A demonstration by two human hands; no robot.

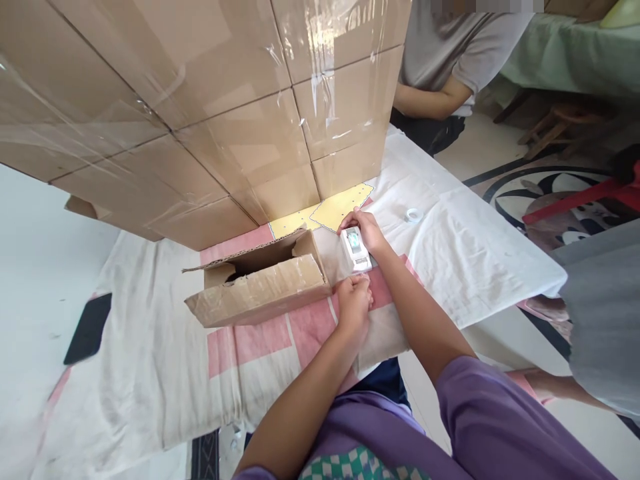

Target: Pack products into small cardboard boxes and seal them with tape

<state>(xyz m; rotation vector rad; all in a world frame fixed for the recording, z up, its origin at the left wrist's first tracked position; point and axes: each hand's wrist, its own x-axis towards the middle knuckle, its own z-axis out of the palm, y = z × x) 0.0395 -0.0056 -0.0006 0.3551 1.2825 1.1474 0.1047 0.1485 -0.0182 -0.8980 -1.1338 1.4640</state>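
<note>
My right hand [369, 230] is wrapped round a white tape dispenser [355, 249] resting on a flat piece of cardboard [385, 327] on the table. My left hand [354, 298] sits just in front of the dispenser with its fingers pinched together near the tape's end; what they hold is too small to see. An open cardboard box [260, 283] lies on its side right beside my left hand.
A tall stack of taped cartons [210, 107] rises behind the box. A yellow sheet [340, 208] lies at its foot. A small tape roll [413, 215] rests on the white cloth [470, 260]. Another person in a grey shirt [457, 47] sits beyond the table. A dark phone [89, 328] lies at left.
</note>
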